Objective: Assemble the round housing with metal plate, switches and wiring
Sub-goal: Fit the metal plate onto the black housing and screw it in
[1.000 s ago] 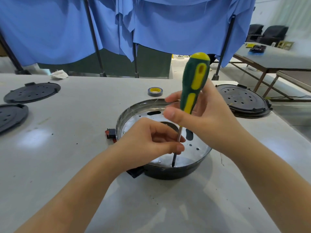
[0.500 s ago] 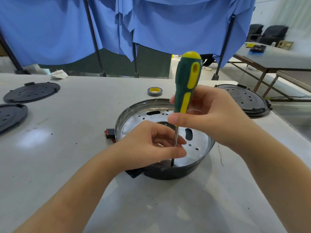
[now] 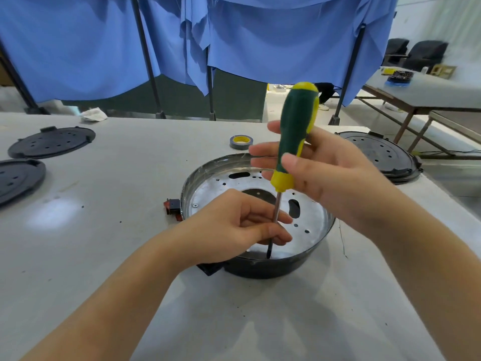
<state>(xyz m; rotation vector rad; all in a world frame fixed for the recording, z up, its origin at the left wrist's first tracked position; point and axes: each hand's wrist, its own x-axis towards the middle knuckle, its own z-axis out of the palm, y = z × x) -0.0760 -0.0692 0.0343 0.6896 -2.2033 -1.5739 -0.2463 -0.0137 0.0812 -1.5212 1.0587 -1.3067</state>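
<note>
The round black housing [image 3: 273,267] sits mid-table with a perforated metal plate [image 3: 309,212] lying inside it. A red and black switch [image 3: 171,205] sticks out of its left wall. A green and yellow screwdriver [image 3: 295,134] stands nearly upright, its tip down at the plate's near edge. My right hand [image 3: 333,175] holds the handle between thumb and fingers. My left hand [image 3: 234,225] reaches over the near rim and pinches the metal shaft low down. The screw under the tip is hidden.
A grey tape roll [image 3: 241,142] lies behind the housing. Black round covers lie at the far left [image 3: 52,142], the left edge [image 3: 18,178] and the right [image 3: 380,155]. Blue cloth hangs on stands behind the table. Another table [image 3: 429,92] stands at the right.
The screwdriver handle has turned in my right hand and tilted a little more upright. My right fingers have shifted their hold. My left hand stays pinching the shaft.
</note>
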